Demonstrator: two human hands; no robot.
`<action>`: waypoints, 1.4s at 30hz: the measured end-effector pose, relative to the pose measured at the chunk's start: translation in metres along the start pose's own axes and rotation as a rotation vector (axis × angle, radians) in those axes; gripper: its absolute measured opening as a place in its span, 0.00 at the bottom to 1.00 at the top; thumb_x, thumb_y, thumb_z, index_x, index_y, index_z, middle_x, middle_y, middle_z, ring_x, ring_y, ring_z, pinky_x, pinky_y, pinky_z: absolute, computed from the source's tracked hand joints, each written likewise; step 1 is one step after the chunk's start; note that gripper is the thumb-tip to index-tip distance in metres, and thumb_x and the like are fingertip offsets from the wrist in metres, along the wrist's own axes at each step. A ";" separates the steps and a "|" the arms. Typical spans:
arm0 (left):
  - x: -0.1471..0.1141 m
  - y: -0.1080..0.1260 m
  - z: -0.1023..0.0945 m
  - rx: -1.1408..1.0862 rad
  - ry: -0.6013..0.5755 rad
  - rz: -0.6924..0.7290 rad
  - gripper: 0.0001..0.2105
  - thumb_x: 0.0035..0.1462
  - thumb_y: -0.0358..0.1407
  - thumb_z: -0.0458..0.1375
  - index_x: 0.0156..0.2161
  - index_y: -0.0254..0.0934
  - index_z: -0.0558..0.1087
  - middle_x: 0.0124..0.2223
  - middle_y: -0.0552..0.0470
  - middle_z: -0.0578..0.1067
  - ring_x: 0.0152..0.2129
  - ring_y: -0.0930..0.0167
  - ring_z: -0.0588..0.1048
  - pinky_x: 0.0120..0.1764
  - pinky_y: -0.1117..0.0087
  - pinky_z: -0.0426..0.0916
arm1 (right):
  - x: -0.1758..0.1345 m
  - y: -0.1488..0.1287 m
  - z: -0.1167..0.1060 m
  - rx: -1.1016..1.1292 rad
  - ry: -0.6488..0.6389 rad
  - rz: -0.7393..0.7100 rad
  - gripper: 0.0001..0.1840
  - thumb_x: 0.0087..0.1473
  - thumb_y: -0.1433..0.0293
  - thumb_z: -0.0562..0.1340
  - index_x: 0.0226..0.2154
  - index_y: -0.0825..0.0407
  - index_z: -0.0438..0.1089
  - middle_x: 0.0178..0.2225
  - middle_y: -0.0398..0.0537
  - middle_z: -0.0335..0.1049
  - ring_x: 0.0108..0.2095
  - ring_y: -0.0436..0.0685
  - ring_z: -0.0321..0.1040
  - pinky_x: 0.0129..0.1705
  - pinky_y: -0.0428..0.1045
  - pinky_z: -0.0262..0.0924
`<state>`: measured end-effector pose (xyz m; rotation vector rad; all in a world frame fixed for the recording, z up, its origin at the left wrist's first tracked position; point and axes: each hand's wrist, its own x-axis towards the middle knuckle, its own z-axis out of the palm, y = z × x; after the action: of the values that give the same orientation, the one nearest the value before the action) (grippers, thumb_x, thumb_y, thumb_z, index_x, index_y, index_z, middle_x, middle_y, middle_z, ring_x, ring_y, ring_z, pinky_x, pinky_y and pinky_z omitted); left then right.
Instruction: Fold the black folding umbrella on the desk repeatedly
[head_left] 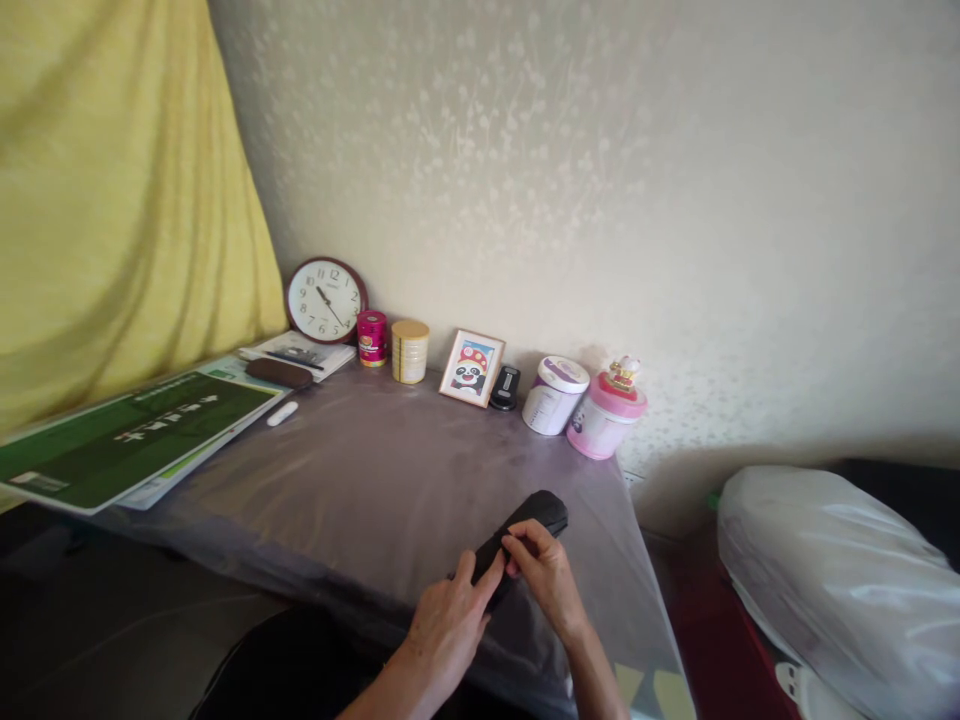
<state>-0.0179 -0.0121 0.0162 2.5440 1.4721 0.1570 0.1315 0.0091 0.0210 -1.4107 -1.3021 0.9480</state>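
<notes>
A black folded umbrella (549, 510) lies at a slant over the front right part of the table, its far end pointing away from me. My left hand (450, 612) is closed around its near part, thumb and index finger along the fabric. With thumb and index finger pinched together, my right hand (546, 575) works at the umbrella's middle, right beside my left fingertips. Whatever small piece of fabric or strap sits in that pinch is hidden by the fingers. The umbrella's near end is mostly covered by my left hand.
Along the wall stand a clock (327, 300), a pink can (372, 338), a yellow-lidded canister (410, 352), a panda picture frame (472, 368), a black device (505, 387) and two tubs (555, 396). A green board (142, 440) lies left; a plastic-wrapped bundle (840, 570) sits right of the table.
</notes>
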 end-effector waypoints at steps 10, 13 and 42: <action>-0.010 -0.011 -0.013 -0.137 -0.086 -0.002 0.38 0.50 0.32 0.57 0.63 0.45 0.41 0.56 0.41 0.64 0.36 0.61 0.76 0.39 0.60 0.70 | 0.019 -0.005 -0.001 -0.379 -0.001 0.011 0.09 0.44 0.68 0.60 0.32 0.51 0.67 0.27 0.40 0.64 0.12 0.44 0.58 0.11 0.42 0.53; -0.012 -0.014 -0.014 -0.175 -0.096 -0.005 0.38 0.50 0.33 0.56 0.63 0.47 0.41 0.57 0.43 0.62 0.38 0.61 0.75 0.40 0.61 0.69 | 0.022 -0.007 -0.002 -0.278 0.086 0.031 0.12 0.45 0.62 0.60 0.31 0.52 0.66 0.23 0.39 0.65 0.10 0.44 0.57 0.12 0.43 0.51; -0.017 -0.023 0.003 -0.204 0.090 0.144 0.37 0.43 0.20 0.46 0.61 0.39 0.48 0.61 0.49 0.56 0.54 0.67 0.60 0.56 0.62 0.54 | -0.037 -0.006 -0.058 0.046 0.168 0.078 0.20 0.44 0.56 0.64 0.37 0.52 0.74 0.32 0.48 0.73 0.28 0.53 0.65 0.33 0.48 0.62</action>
<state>-0.0457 -0.0160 0.0078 2.5028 1.2304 0.4253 0.1805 -0.0361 0.0383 -1.4807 -1.1020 0.8850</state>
